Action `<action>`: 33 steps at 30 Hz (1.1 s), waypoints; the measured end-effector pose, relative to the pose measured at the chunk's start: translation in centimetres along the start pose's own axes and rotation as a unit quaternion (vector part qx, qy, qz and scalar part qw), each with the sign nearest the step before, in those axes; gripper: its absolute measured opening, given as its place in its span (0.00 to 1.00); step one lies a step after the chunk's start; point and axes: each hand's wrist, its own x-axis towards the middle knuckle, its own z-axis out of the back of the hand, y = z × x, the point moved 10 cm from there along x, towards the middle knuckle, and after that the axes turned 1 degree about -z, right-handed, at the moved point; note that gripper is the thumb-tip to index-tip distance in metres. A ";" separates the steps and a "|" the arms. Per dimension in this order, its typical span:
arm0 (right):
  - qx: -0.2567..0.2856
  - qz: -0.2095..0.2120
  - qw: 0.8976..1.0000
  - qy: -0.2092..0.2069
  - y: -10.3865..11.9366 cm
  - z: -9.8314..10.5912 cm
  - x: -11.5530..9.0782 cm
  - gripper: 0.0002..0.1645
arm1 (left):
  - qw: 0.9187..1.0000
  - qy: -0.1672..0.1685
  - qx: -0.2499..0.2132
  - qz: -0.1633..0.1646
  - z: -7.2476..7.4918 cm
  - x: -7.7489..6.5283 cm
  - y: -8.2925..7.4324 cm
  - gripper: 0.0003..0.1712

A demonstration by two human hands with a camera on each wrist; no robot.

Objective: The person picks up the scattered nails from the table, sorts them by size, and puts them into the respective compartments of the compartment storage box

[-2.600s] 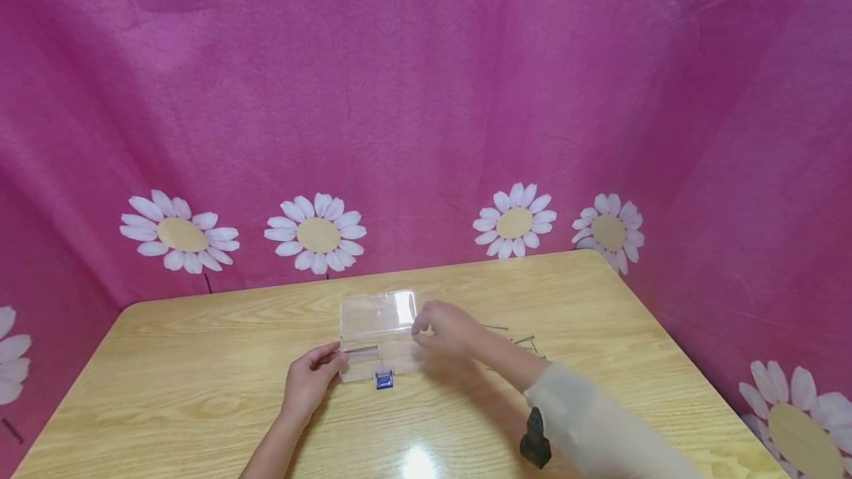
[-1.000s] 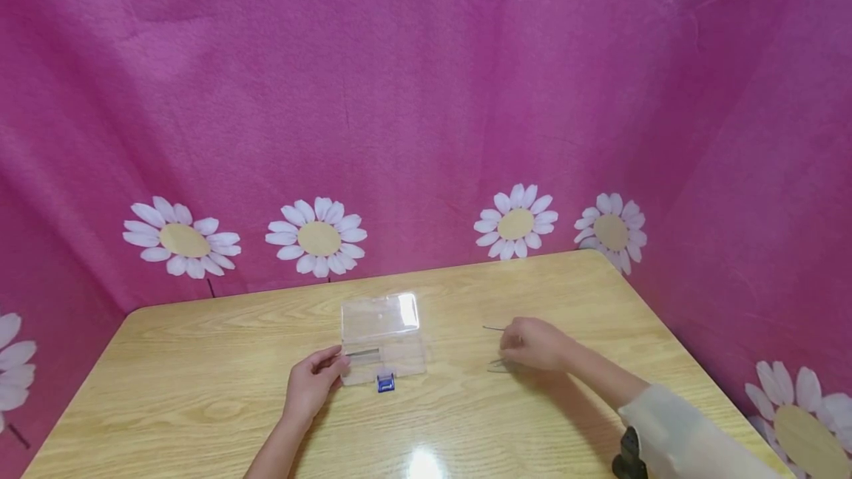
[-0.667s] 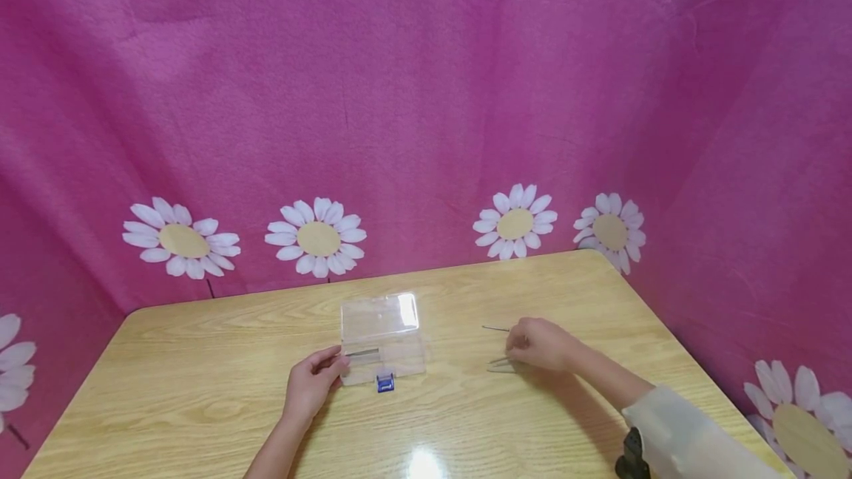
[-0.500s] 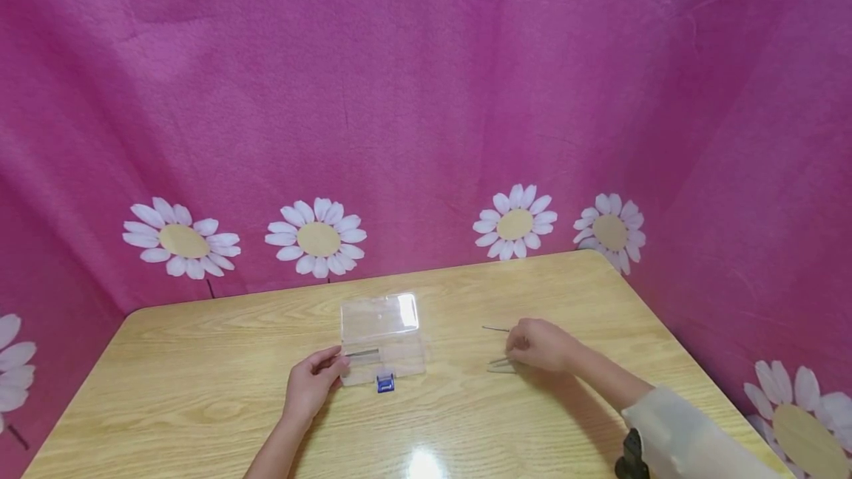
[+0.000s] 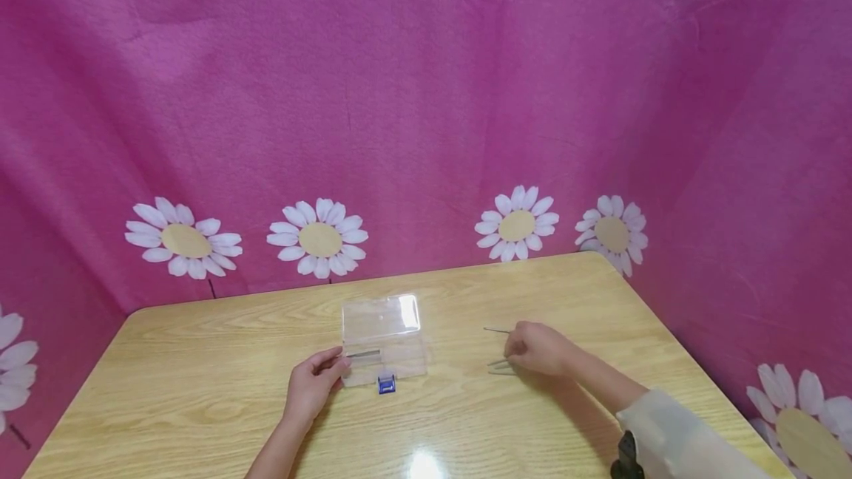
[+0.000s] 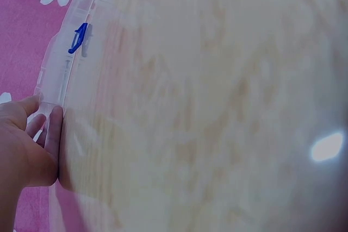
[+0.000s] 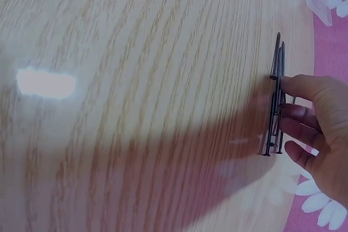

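A clear plastic box (image 5: 403,362) stands on the table with its lid (image 5: 373,318) raised behind and a blue latch (image 5: 386,384) at the front. Long thin metal pieces, apparently nails (image 5: 364,353), lie in its back left compartment. My left hand (image 5: 311,388) holds the box's left end, thumb towards the front and fingers along the side. To the right of the box, my right hand (image 5: 541,348) is down at several loose dark nails (image 7: 274,129). Its thumb and bent fingers touch them in the right wrist view; whether they pinch one is hidden.
The wooden table (image 5: 220,390) backs onto a pink curtain (image 5: 426,94) printed with daisies. Another pink curtain side rises along the right table edge. A bright light reflection (image 5: 424,463) shows near the front. A dark device (image 5: 627,457) sits on the right sleeve.
My right hand has gone from the box's right end to the loose nails further right, and has barely shifted over the last second. The left hand and box have stayed put.
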 end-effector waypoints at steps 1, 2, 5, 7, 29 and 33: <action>-0.001 -0.003 1.000 0.003 0.0 -0.1 0.1 0.04 | 1.000 -0.001 -0.001 0.000 0.0 0.0 0.0 0.22; -0.004 -0.003 1.000 0.005 0.1 -0.1 0.1 0.04 | 1.000 -0.001 -0.001 0.000 0.0 0.0 0.0 0.22; -0.011 -0.003 1.000 0.009 0.1 -0.3 0.2 0.03 | 1.000 0.000 0.003 0.000 0.0 0.0 0.0 0.22; -0.015 -0.004 1.000 0.009 0.1 -0.3 0.2 0.03 | 1.000 0.000 0.005 0.000 0.0 0.0 0.0 0.23; 0.030 -0.008 1.000 -0.004 1.7 1.4 1.3 0.03 | 1.000 0.005 0.000 0.005 0.0 0.0 0.0 0.23; 0.027 0.028 0.999 -0.015 2.9 1.7 1.7 0.03 | 1.000 0.007 -0.003 0.006 0.0 0.0 0.1 0.22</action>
